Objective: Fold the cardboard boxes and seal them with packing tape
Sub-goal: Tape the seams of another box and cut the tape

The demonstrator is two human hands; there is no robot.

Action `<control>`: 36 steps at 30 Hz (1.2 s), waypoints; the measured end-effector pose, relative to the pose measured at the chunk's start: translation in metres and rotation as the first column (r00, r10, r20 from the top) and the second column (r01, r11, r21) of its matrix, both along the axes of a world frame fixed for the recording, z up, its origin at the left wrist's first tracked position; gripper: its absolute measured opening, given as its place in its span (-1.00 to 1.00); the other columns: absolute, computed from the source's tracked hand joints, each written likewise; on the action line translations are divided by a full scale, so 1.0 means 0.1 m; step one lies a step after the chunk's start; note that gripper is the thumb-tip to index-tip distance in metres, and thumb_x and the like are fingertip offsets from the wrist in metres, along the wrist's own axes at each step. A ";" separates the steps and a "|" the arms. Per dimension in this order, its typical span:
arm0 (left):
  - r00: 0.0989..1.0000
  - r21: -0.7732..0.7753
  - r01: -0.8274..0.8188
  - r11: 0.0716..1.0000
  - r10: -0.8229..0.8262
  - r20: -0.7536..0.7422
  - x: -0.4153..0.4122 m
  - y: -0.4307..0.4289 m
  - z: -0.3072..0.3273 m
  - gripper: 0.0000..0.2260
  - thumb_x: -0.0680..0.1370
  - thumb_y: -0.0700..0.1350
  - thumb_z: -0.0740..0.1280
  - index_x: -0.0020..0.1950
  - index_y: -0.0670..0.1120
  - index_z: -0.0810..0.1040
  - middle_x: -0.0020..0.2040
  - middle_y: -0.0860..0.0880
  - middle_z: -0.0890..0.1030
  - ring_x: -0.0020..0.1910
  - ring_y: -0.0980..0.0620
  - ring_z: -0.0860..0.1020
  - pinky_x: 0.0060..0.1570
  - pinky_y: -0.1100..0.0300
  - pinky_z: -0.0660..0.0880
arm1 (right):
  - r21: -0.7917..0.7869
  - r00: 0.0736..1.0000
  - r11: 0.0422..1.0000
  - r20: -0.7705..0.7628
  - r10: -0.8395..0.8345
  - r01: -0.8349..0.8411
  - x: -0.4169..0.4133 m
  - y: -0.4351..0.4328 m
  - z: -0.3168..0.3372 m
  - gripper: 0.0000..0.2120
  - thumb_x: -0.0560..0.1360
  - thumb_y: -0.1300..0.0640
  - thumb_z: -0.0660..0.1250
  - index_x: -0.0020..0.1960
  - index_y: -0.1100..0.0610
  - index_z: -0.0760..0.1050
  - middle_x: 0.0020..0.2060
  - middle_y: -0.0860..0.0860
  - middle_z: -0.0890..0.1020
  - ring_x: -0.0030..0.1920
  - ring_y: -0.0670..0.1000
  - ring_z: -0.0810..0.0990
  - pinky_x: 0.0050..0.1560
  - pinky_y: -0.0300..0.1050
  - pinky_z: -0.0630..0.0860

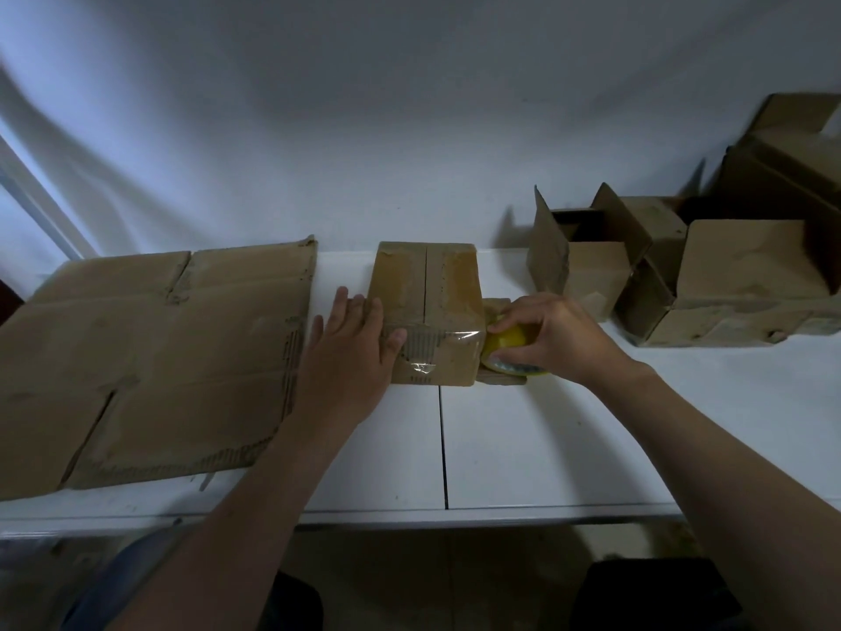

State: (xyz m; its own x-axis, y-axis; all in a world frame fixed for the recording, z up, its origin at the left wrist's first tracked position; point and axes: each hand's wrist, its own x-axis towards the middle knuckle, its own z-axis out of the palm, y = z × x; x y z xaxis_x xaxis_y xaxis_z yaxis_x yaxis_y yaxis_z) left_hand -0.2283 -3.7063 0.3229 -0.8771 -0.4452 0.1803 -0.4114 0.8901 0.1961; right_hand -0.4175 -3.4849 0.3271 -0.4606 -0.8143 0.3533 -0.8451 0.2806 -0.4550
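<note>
1. Box [428, 311]: shown closed at the middle of the table [546, 448]; its 2 top flaps are met in a seam running from 12 to 6 o'clock.
2. Tape [432, 346]: a clear strip is laid over the near part of the top, crossing the seam from 9 to 3 o'clock and running on to the roll [505, 346].
3. Left hand [350, 339]: placed at 9 o'clock of the box. The fingers are held straight along the box's left edge, and the thumb is pressed on the strip's end. Nothing is grasped.
4. Right hand [550, 339]: placed at 3 o'clock of the box. The fingers are curled over the roll, which is gripped from above.
5. Roll: yellow-cored, held touching the box's right edge, above a small cardboard piece. Whether that piece is a flap of the box cannot be told.
6. Sheet [150, 357]: flattened cardboard is laid at 9 o'clock of the box, just beside the left hand.
7. Open boxes [587, 271]: several unsealed boxes are grouped at 2 o'clock of the box, with flaps raised.
</note>
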 end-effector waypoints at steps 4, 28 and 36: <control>1.000 -0.147 -0.012 0.989 0.009 -0.022 -0.03 0.09 -0.03 -0.22 0.59 0.29 -0.32 0.63 -0.17 0.12 0.66 -0.10 0.08 0.64 -0.06 -0.08 0.58 -0.10 -0.05 | -0.007 0.999 1.000 -0.035 0.011 -0.012 0.00 -0.02 -0.01 -0.66 0.31 0.01 0.66 0.05 0.00 0.72 -0.01 -0.16 0.64 0.01 -0.01 0.59 0.00 -0.07 0.56; 0.889 0.185 0.419 0.889 -0.361 -0.280 -0.67 0.21 0.08 -0.81 0.54 0.03 0.43 0.12 0.07 0.71 0.39 0.04 0.55 0.55 -0.13 0.29 0.48 -0.28 0.19 | -0.064 0.988 0.993 -0.113 -0.109 0.102 0.11 -0.22 -0.09 -0.48 0.61 -0.31 0.13 -0.24 0.06 0.55 -0.30 -0.10 0.52 -0.22 -0.01 0.47 -0.10 -0.04 0.34; 0.954 0.382 0.177 0.907 -0.061 -0.295 -0.44 -0.26 0.08 -0.32 0.24 0.31 0.53 0.33 0.13 0.60 0.56 0.04 0.34 0.57 -0.09 0.22 0.51 -0.25 0.19 | -0.179 0.944 0.978 -0.288 -0.158 0.110 0.09 -0.35 -0.14 -0.47 0.48 -0.37 0.28 -0.36 0.07 0.45 -0.38 -0.12 0.55 -0.31 0.04 0.41 -0.21 -0.02 0.40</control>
State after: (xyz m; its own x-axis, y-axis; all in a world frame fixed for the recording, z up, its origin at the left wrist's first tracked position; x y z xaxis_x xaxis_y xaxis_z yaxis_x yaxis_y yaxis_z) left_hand -0.2724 -3.7322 0.3305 -0.8710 -0.4250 0.2463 -0.1874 0.7509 0.6333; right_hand -0.4088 -3.5200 0.3127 -0.4149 -0.6747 0.6104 -0.9084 0.3459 -0.2351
